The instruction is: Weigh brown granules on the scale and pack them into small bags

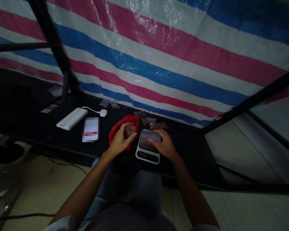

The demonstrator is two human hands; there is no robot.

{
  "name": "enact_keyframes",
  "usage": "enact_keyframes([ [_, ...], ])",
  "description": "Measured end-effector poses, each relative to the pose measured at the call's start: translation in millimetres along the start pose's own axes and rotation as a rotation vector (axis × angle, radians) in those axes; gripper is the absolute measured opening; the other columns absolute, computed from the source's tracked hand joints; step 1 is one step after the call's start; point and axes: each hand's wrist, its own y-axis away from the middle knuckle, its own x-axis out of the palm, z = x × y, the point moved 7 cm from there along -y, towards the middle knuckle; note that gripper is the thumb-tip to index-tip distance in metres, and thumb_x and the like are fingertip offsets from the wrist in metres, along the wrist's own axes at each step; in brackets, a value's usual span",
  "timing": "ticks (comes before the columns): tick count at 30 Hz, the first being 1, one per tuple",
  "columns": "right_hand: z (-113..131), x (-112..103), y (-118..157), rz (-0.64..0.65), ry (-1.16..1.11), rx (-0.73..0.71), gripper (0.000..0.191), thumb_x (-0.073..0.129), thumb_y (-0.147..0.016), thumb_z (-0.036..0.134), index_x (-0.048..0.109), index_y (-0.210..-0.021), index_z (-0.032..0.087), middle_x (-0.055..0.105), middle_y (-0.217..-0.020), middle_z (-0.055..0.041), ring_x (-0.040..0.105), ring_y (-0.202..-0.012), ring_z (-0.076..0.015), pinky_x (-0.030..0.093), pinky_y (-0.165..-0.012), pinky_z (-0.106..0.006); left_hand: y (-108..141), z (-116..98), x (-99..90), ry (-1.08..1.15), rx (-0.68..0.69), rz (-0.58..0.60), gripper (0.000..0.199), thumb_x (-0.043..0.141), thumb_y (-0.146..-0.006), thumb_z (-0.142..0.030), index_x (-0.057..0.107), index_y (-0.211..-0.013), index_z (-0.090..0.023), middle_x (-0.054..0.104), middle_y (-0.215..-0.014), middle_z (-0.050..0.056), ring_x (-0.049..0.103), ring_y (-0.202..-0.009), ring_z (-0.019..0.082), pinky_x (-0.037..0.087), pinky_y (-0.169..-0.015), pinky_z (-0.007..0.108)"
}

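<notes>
My left hand (121, 139) curls around a small clear jar (130, 131) of brown contents, above a red plastic bag (132, 120) just left of the digital kitchen scale (148, 157). My right hand (164, 145) lies part-open on the scale's platform, gripping nothing. Small brown-filled sachets (150, 123) lie just behind the scale.

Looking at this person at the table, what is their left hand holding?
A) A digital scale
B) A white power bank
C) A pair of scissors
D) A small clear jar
D. The left hand grips the small clear jar, which has something brown inside, just over a red plastic bag.
</notes>
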Motion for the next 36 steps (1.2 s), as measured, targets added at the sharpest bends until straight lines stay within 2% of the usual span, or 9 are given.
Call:
enact_keyframes([
  [3,38.8,16.4,-1.2,0.019,-0.142,-0.057,0.019,0.075,-0.086,0.034,0.075,-0.098,0.02,0.076,-0.099,-0.0078,0.07,-0.093,-0.0219,0.054,-0.088,-0.036,7.4,-3.9,10.4,-0.013,0.026,0.015,0.049,0.067,-0.09,-0.045,0.046,-0.127,-0.021,0.07,-0.116,0.01,0.071,-0.105,0.026,0.055,-0.095,0.041],
  [6,56.7,27.7,-2.8,0.02,-0.219,-0.067,0.009,0.071,-0.088,0.028,0.076,-0.09,0.02,0.077,-0.09,-0.006,0.07,-0.084,-0.0201,0.054,-0.079,-0.032,16.0,-7.4,22.2,0.018,0.051,0.064,0.048,0.066,-0.091,-0.044,0.042,-0.126,-0.021,0.068,-0.113,0.009,0.07,-0.102,0.024,0.055,-0.093,0.04],
  [9,54.2,28.0,-1.7,-0.001,-0.257,-0.061,0.01,0.068,-0.09,0.026,0.076,-0.085,0.021,0.077,-0.085,-0.0055,0.07,-0.081,-0.02,0.053,-0.078,-0.031,22.3,-13.8,23.6,0.1,0.048,0.078,0.055,0.07,-0.088,-0.045,0.041,-0.129,-0.021,0.066,-0.115,0.009,0.068,-0.102,0.022,0.054,-0.092,0.037],
  [11,48.4,24.6,-0.3,-0.008,-0.258,-0.053,0.011,0.067,-0.091,0.027,0.075,-0.086,0.021,0.077,-0.086,-0.005,0.07,-0.082,-0.0199,0.053,-0.079,-0.031,23.5,-19.2,19.5,0.196,0.035,0.08,0.05,0.068,-0.089,-0.048,0.049,-0.125,-0.019,0.067,-0.116,0.009,0.067,-0.105,0.022,0.053,-0.093,0.035],
  [13,44.1,20.8,0.2,-0.008,-0.238,-0.05,0.012,0.065,-0.092,0.028,0.074,-0.087,0.021,0.076,-0.088,-0.0046,0.069,-0.084,-0.0199,0.052,-0.081,-0.031,21.8,-21.9,13.5,0.276,-0.006,0.077,0.039,0.062,-0.093,-0.052,0.061,-0.109,-0.017,0.071,-0.107,0.008,0.067,-0.1,0.022,0.053,-0.091,0.034],
  [17,44.9,19.6,-2.9,0.024,-0.2,-0.077,0.013,0.062,-0.094,0.027,0.072,-0.088,0.021,0.075,-0.09,-0.0051,0.068,-0.088,-0.0204,0.05,-0.085,-0.033,13.9,-19.6,-2.0,0.286,-0.093,0.031,0.043,0.067,-0.087,-0.058,0.073,-0.086,-0.015,0.075,-0.088,0.006,0.068,-0.086,0.021,0.053,-0.083,0.032],
  [22,54.3,25.9,-11.8,0.018,-0.203,-0.117,0.009,0.063,-0.093,0.024,0.07,-0.089,0.02,0.073,-0.089,-0.0053,0.068,-0.087,-0.0207,0.05,-0.083,-0.033,5.7,-11.0,-21.5,0.313,-0.189,-0.036,0.043,0.082,-0.071,-0.056,0.08,-0.085,-0.015,0.08,-0.086,0.008,0.071,-0.082,0.023,0.056,-0.079,0.033],
  [28,64.4,39.6,-21.4,0.059,-0.174,-0.177,0.012,0.062,-0.095,0.024,0.068,-0.085,0.022,0.072,-0.088,-0.0044,0.066,-0.086,-0.0209,0.049,-0.082,-0.033,2.1,-15.0,-32.7,0.332,-0.173,0.004,0.032,0.083,-0.073,-0.046,0.083,-0.086,-0.016,0.081,-0.091,0.008,0.072,-0.085,0.022,0.056,-0.081,0.031],
  [36,71.8,44.1,-9.6,0.092,-0.167,-0.198,0.009,0.06,-0.095,0.021,0.065,-0.087,0.022,0.069,-0.088,-0.0038,0.065,-0.086,-0.02,0.048,-0.082,-0.033,14.6,-15.7,-33.9,0.371,-0.29,0.101,0.037,0.088,-0.067,-0.047,0.082,-0.083,-0.014,0.081,-0.085,0.009,0.072,-0.075,0.021,0.058,-0.075,0.03],
])
